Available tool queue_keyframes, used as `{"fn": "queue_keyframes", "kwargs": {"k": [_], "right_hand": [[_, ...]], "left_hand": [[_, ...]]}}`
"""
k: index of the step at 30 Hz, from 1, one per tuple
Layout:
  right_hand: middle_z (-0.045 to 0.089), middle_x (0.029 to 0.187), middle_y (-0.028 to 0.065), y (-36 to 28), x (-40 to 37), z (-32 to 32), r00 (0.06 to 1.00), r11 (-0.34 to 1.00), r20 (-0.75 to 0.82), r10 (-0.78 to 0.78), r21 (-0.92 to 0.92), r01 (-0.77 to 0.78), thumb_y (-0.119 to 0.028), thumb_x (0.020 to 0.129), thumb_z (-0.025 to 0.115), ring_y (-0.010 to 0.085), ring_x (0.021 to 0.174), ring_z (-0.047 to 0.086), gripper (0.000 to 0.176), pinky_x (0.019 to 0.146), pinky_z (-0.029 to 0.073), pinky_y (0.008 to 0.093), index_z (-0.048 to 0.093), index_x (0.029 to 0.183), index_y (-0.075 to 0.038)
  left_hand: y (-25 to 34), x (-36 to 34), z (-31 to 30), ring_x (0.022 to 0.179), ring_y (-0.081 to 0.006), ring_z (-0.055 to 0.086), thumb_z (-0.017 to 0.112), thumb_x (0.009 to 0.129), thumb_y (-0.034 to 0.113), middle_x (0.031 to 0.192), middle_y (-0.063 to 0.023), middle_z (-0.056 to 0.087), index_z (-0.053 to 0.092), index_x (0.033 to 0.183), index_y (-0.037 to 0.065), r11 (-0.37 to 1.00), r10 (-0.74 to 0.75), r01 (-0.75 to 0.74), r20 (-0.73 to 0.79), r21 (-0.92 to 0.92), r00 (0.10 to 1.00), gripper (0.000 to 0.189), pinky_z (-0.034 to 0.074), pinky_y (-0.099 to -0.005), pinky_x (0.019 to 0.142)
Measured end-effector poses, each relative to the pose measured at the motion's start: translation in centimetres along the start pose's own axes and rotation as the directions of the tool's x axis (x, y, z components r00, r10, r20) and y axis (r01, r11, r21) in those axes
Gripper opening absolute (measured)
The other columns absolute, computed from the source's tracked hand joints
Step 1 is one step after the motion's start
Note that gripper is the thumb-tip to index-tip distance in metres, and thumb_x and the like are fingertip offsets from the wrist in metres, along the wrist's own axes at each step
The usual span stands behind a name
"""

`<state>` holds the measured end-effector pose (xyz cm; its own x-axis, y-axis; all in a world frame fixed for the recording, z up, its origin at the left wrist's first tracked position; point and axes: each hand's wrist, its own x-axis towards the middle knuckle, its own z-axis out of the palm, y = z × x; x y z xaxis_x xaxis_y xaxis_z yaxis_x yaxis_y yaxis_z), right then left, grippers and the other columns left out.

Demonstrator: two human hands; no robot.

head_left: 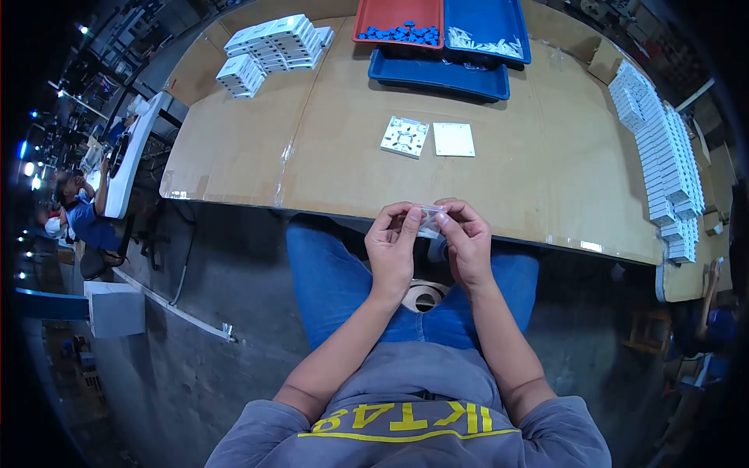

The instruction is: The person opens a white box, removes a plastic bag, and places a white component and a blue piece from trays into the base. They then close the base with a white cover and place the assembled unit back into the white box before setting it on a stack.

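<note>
Both hands meet just off the table's front edge, holding a small clear plastic bag (430,221) between them. My left hand (392,248) pinches the bag's left side with thumb and fingers. On the bag's right side, my right hand (468,243) does the same. Something pale seems to be inside the bag, too small to make out. Beyond the hands, a white square plate with dark slots (405,137) lies on the table, slightly turned. Beside it on the right lies a plain white square plate (454,140).
On the cardboard-covered table (351,168), a red tray (364,23) holds blue pieces and a blue tray (521,35) white pieces. An empty-looking blue tray (438,79) sits before them. White stacks stand back left (273,47) and right (659,152). People sit far left and right.
</note>
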<state>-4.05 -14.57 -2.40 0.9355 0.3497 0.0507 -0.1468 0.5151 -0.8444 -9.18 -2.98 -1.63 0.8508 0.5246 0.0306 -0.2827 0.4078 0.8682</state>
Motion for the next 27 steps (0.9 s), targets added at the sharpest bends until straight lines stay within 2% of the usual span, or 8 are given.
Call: {"fn": "queue_keyframes", "kwargs": {"k": [6,19,21,27], "right_hand": [[0.066,0.109,0.0041,-0.5,0.1,-0.2,0.999,0.999,0.011,-0.034,-0.041,0.034,-0.001,0.1,0.068,0.0103,0.102,0.062,0.007,0.092,0.051,0.0261,0.068,0.107,0.002],[0.063,0.112,0.0078,-1.0,0.1,-0.5,0.984,0.979,0.13,-0.12,-0.151,0.139,0.004,0.098,0.068,0.0149,0.106,0.062,0.009,0.095,0.052,0.0294,0.067,0.107,0.003],[0.063,0.112,0.008,-1.1,0.1,-0.5,0.981,0.972,0.142,-0.134,-0.174,0.158,0.004,0.098,0.067,0.0147,0.106,0.062,0.009,0.095,0.052,0.0292,0.067,0.107,0.003],[0.064,0.112,0.0082,-1.5,0.3,-0.9,0.988,0.97,0.116,-0.102,-0.209,0.124,0.004,0.098,0.068,0.0131,0.102,0.063,0.009,0.088,0.053,0.0263,0.07,0.107,0.003]], "left_hand": [[0.4,0.2,-0.4,0.091,-0.0054,0.064,0.071,0.102,0.008,0.101,-0.002,0.072,0.07,0.113,0.0,0.998,-0.037,0.032,0.103,0.047,0.994,0.014,0.051,-0.021,0.082],[0.5,0.1,-0.5,0.095,-0.0069,0.064,0.071,0.102,0.008,0.103,-0.0029,0.071,0.071,0.112,-0.001,0.992,-0.011,-0.009,0.163,0.125,0.987,0.014,0.052,-0.0233,0.088],[0.3,0.1,-0.5,0.096,-0.0072,0.064,0.07,0.102,0.008,0.103,-0.0028,0.071,0.071,0.112,-0.002,0.988,0.031,-0.057,0.172,0.147,0.985,0.014,0.052,-0.0234,0.088],[1.0,0.1,0.1,0.097,-0.0082,0.065,0.071,0.101,0.007,0.104,-0.0036,0.072,0.07,0.114,-0.001,0.997,-0.016,0.0,0.194,0.084,0.981,0.015,0.053,-0.0238,0.089]]}}
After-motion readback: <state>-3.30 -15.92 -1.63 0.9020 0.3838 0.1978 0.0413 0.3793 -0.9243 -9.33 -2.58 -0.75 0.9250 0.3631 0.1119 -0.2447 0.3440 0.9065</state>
